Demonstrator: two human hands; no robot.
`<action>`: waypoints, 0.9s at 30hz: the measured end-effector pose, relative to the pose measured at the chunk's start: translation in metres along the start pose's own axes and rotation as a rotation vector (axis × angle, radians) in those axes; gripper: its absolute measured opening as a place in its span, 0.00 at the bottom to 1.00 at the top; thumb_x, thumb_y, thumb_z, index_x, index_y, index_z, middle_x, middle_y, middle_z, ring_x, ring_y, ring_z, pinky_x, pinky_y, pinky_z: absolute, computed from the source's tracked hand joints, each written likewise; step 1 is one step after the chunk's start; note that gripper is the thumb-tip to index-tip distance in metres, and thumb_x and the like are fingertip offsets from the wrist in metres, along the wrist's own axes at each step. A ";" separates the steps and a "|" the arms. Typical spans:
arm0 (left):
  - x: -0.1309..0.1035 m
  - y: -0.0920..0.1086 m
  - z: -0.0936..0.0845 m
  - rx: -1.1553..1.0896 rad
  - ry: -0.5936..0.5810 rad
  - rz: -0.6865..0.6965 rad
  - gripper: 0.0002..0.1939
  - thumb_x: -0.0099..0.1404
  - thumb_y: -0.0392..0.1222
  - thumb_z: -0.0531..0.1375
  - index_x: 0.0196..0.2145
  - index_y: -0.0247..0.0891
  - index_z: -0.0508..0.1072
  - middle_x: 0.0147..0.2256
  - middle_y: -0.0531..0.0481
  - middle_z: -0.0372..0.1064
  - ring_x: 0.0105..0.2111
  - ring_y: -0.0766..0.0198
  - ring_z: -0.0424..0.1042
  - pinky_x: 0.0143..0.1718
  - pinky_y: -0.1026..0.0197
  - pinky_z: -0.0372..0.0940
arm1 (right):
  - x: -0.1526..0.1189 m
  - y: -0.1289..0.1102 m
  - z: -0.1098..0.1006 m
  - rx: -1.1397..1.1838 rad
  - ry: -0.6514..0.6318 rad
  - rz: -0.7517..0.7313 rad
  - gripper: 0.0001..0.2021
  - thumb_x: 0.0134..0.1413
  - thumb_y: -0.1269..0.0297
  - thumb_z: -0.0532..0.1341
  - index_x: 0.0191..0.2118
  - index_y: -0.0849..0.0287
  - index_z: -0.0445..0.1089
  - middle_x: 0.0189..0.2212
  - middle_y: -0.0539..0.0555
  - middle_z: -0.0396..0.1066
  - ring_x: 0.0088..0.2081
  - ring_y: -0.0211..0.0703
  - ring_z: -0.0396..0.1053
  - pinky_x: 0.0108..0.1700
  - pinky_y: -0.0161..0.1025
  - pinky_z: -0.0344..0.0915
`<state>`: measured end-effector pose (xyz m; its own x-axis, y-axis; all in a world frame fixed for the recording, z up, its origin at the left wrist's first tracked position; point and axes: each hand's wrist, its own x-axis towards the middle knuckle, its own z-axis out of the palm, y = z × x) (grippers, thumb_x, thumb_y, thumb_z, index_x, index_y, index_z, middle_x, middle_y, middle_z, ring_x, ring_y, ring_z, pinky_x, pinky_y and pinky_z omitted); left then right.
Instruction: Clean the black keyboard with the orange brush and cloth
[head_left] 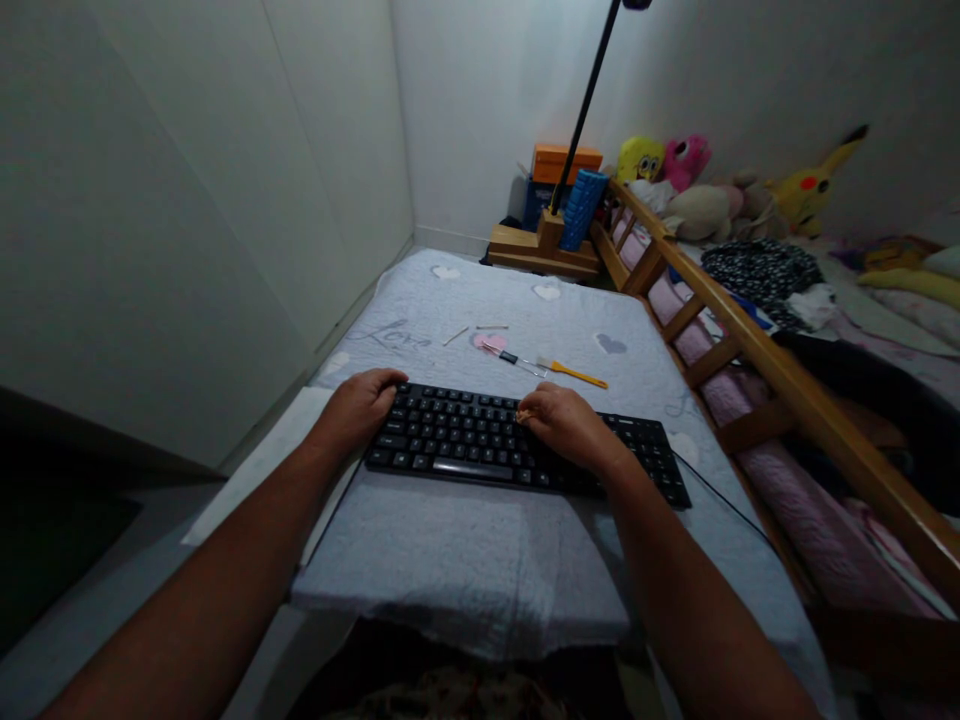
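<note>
A black keyboard lies on the cloth-covered table. Its left end is gripped by my left hand, thumb on the top edge near the corner. Over the right half of the keys, my right hand is closed in a pinch. A small pale bit shows at its fingertips, too small to name. Beyond the keyboard lie two thin swab-like sticks, a wire tool with a black middle, which looks like a keycap puller, and a small brush with a yellow handle.
A cable runs from the keyboard's right end to the table edge. On the right, a wooden bed rail borders the table, with plush toys behind it. A lamp pole on a wooden base stands at the back; a pale wall panel rises on the left.
</note>
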<state>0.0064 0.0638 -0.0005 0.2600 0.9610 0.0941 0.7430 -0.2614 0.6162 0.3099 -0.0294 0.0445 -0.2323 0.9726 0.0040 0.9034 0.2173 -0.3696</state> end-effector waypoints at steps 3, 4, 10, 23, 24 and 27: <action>0.000 0.001 -0.001 0.005 -0.006 0.003 0.24 0.62 0.47 0.50 0.47 0.38 0.80 0.47 0.43 0.79 0.49 0.51 0.76 0.56 0.52 0.67 | 0.004 0.001 -0.001 -0.022 -0.004 -0.016 0.08 0.61 0.70 0.61 0.38 0.59 0.80 0.36 0.57 0.75 0.36 0.44 0.71 0.41 0.39 0.62; 0.000 0.002 -0.001 0.007 -0.008 0.004 0.24 0.61 0.47 0.50 0.47 0.38 0.80 0.47 0.44 0.79 0.49 0.51 0.76 0.56 0.52 0.67 | 0.004 0.002 -0.001 -0.021 0.004 -0.014 0.08 0.61 0.71 0.61 0.38 0.59 0.80 0.36 0.57 0.75 0.36 0.43 0.71 0.40 0.39 0.62; -0.001 0.003 -0.002 0.003 0.001 0.016 0.23 0.61 0.46 0.51 0.47 0.40 0.80 0.47 0.45 0.79 0.49 0.51 0.76 0.56 0.51 0.67 | -0.002 0.002 0.003 0.055 0.056 -0.007 0.08 0.60 0.72 0.61 0.37 0.57 0.80 0.35 0.55 0.75 0.36 0.43 0.71 0.41 0.39 0.63; -0.002 0.005 -0.003 0.020 0.006 0.006 0.23 0.61 0.46 0.51 0.46 0.39 0.80 0.47 0.44 0.79 0.48 0.50 0.76 0.55 0.52 0.68 | -0.012 -0.003 -0.002 0.186 -0.004 -0.047 0.07 0.57 0.74 0.63 0.35 0.57 0.79 0.34 0.53 0.75 0.36 0.41 0.71 0.41 0.38 0.65; -0.002 0.006 -0.003 0.019 0.009 0.004 0.23 0.61 0.46 0.51 0.46 0.39 0.80 0.47 0.45 0.79 0.49 0.50 0.76 0.55 0.52 0.68 | -0.013 -0.003 -0.002 0.200 -0.010 -0.052 0.07 0.56 0.74 0.63 0.35 0.57 0.79 0.34 0.53 0.75 0.36 0.41 0.71 0.41 0.37 0.65; -0.002 0.007 -0.003 0.015 0.011 0.000 0.23 0.61 0.46 0.51 0.46 0.39 0.80 0.47 0.45 0.79 0.49 0.50 0.76 0.56 0.52 0.68 | -0.010 -0.001 -0.001 0.218 0.048 -0.050 0.08 0.57 0.74 0.63 0.36 0.57 0.78 0.34 0.53 0.74 0.36 0.41 0.71 0.42 0.38 0.65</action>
<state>0.0091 0.0599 0.0055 0.2533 0.9619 0.1027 0.7523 -0.2627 0.6041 0.3119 -0.0397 0.0455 -0.2525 0.9650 0.0701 0.7905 0.2476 -0.5602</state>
